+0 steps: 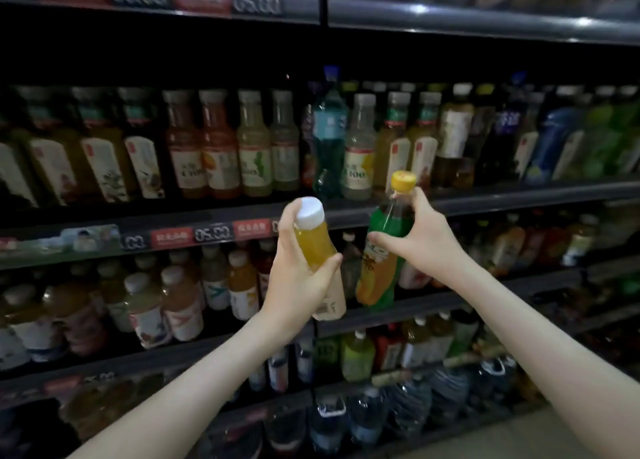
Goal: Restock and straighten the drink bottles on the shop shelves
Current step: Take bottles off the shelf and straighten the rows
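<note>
My left hand (299, 278) grips a yellow juice bottle with a white cap (313, 240), tilted a little to the left, in front of the shelves. Beside it, my right hand (419, 240) holds a green-labelled bottle with a yellow cap (384, 264) by its neck and shoulder. The two bottles are close together but apart, raised just below the edge of the middle shelf (502, 197). That shelf carries a row of upright drink bottles (252, 147).
Shelves packed with drink bottles fill the view: tea and juice bottles (180, 303) on the lower left, large water bottles (446, 393) at the bottom. Price tags (211, 232) run along the shelf edges. A strip of floor (502, 438) shows at lower right.
</note>
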The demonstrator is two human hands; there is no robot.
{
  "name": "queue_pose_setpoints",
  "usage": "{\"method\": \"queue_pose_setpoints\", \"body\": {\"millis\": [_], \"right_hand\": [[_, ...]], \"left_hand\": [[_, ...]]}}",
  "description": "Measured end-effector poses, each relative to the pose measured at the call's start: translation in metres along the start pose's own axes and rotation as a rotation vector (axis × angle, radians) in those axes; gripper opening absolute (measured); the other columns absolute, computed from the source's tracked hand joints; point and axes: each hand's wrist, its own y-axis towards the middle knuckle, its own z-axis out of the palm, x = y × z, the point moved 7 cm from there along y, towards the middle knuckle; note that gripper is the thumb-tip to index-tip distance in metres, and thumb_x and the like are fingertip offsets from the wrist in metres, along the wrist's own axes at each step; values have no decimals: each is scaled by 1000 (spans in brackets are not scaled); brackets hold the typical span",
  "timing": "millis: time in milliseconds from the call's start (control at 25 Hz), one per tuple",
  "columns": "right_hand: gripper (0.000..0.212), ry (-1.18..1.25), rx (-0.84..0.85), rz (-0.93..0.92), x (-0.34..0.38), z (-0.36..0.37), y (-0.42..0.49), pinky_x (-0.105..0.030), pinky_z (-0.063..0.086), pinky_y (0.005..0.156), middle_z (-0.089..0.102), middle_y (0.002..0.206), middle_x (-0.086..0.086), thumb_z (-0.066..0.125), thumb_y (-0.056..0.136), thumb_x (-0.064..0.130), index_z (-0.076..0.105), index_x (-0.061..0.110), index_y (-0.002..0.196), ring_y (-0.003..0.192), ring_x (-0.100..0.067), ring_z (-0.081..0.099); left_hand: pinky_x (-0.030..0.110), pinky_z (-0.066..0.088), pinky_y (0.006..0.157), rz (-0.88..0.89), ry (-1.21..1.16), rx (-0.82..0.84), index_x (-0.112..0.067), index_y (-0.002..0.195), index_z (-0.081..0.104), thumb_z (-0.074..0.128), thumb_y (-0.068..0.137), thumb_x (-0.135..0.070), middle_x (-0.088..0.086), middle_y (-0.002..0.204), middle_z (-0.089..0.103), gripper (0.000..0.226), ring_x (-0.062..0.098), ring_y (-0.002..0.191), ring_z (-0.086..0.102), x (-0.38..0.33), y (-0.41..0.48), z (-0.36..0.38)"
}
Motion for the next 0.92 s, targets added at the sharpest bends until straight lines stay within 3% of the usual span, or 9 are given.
{"method": "queue_pose_setpoints", "body": {"millis": [120, 320, 480, 600, 680, 760, 840, 920], "right_hand": [[56, -32, 100, 148, -81, 5, -36, -6, 40, 64, 55, 98, 14, 79, 75, 29, 39, 29, 113, 84, -3, 53], [49, -8, 294, 428, -240, 24, -109, -23, 40, 76, 57, 98, 8, 82, 72, 27, 48, 25, 107, 91, -11, 54], [43, -40, 424, 677, -387, 65, -205, -24, 38, 71, 60, 93, 1, 83, 67, 15, 52, 17, 98, 89, -18, 57], [42, -32, 505, 882, -487, 117, -296, -29, 45, 68, 64, 92, -7, 82, 65, 7, 56, 7, 98, 88, -25, 61], [41, -31, 545, 978, -545, 157, -358, -29, 46, 69, 65, 92, -8, 82, 65, 8, 58, 4, 98, 87, -26, 62], [40, -8, 579, 1043, -606, 209, -420, -23, 46, 66, 68, 91, -6, 83, 65, 14, 62, 6, 98, 87, -22, 65], [45, 42, 574, 1079, -660, 266, -476, -14, 45, 62, 69, 90, -2, 85, 63, 20, 63, 11, 101, 83, -13, 66], [51, 73, 570, 1068, -705, 323, -524, -15, 45, 66, 68, 92, -1, 85, 62, 27, 61, 13, 105, 82, -10, 65]], "left_hand": [[33, 47, 93, -129, 12, 151, -66, 125, 6, 70, 84, -17, 1, 134, 43, 90, 17, 112, 53, 28, -39, 58], [24, 39, 94, -383, 108, 267, -64, 127, 2, 69, 85, -20, -1, 144, 38, 91, 18, 121, 49, 99, -119, 160], [40, 46, 93, -632, 178, 273, -70, 126, -12, 67, 87, -22, -1, 149, 33, 100, 25, 117, 54, 179, -223, 236], [42, 49, 86, -796, 244, 279, -66, 127, -10, 66, 87, -20, 4, 147, 37, 98, 33, 107, 59, 245, -307, 275], [35, 44, 90, -902, 274, 261, -60, 130, -6, 69, 85, -15, 6, 146, 37, 98, 30, 112, 56, 291, -360, 293], [28, 40, 84, -961, 299, 252, -55, 132, 5, 70, 84, -13, 3, 140, 39, 91, 25, 111, 54, 345, -417, 313], [19, 35, 78, -973, 306, 264, -56, 133, 11, 73, 81, -12, -5, 129, 39, 91, 18, 107, 50, 395, -470, 332], [12, 31, 78, -965, 321, 285, -55, 137, 13, 74, 80, -12, -9, 123, 35, 94, 13, 105, 45, 437, -518, 350]]}}
